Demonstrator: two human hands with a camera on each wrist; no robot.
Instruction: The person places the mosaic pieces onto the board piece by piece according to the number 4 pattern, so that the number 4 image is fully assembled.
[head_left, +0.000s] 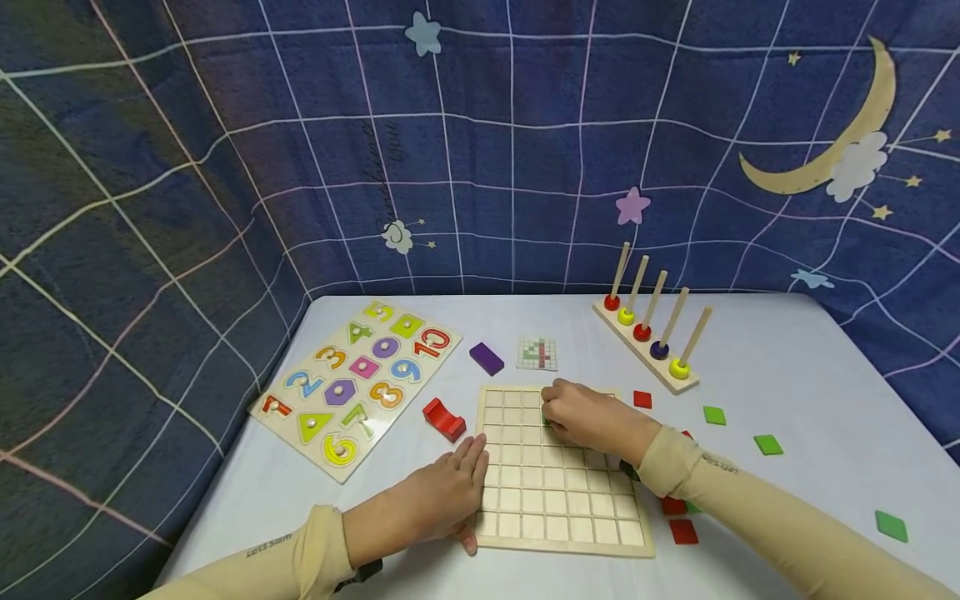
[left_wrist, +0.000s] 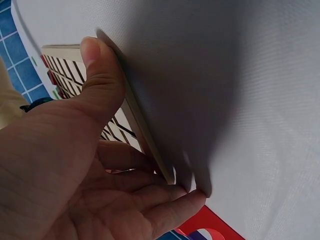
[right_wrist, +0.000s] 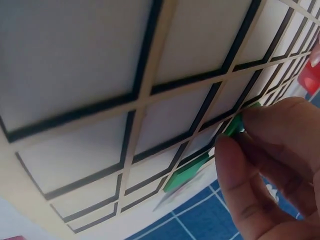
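Note:
A wooden grid board (head_left: 555, 502) lies flat in front of me, divided into many square cells. At its left edge rests my left hand (head_left: 450, 492), fingers extended along the rim and the thumb at the near corner. My right hand (head_left: 592, 423) is over the far part of the board. In the right wrist view its thumb and fingertips pinch a small green square tile (right_wrist: 234, 126) at one cell. Another green tile (right_wrist: 186, 173) sits in the grid nearby. The right hand hides several far cells from the head view.
Left of the board are a red block (head_left: 444, 420), a purple block (head_left: 487, 359) and a number puzzle board (head_left: 352, 442). A pattern card (head_left: 537, 354) lies beyond. At right stand a peg stand (head_left: 652, 354), red tiles (head_left: 683, 532) and green tiles (head_left: 891, 526).

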